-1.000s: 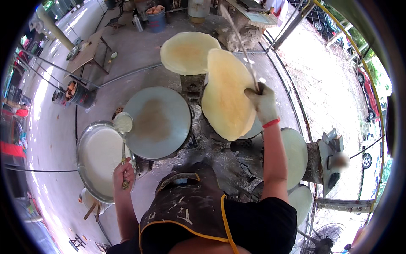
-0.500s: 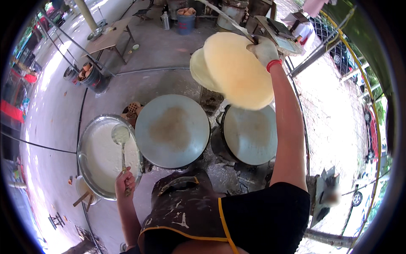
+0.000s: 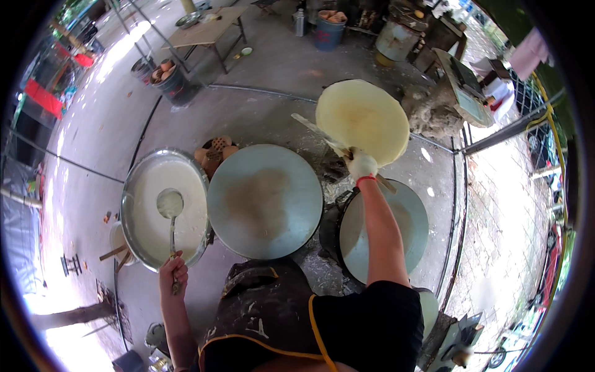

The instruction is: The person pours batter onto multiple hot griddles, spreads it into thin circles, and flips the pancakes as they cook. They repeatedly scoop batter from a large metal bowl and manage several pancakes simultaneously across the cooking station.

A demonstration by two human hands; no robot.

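Observation:
My left hand (image 3: 173, 273) is closed round the handle of a metal ladle (image 3: 171, 232). The ladle's bowl is over the white batter (image 3: 186, 186) in a wide metal basin (image 3: 127, 226). Farther off, my right hand (image 3: 361, 166), in a white glove, grips a long flat spatula (image 3: 316, 132) that slants across it. Just beyond that hand lies a broad, pale yellow round pancake (image 3: 362, 118) with a browner middle; whether my fingers touch its edge cannot be told. Two round griddles, one in the middle (image 3: 266, 201) and one at right (image 3: 415, 229), have nothing on them; my right forearm crosses the right one.
Perforated clay-coloured briquettes (image 3: 217, 152) sit behind the basin and middle griddle. A wooden table (image 3: 207, 31) and a bucket of briquettes (image 3: 176, 90) are at the far left. A blue bucket (image 3: 330, 34) stands at the back. A small stand (image 3: 462, 93) is at far right.
The pancake that hung from my right hand now lies on the pale round at the back. My right hand has come nearer, with the spatula. The ladle stays over the batter; the view has shifted.

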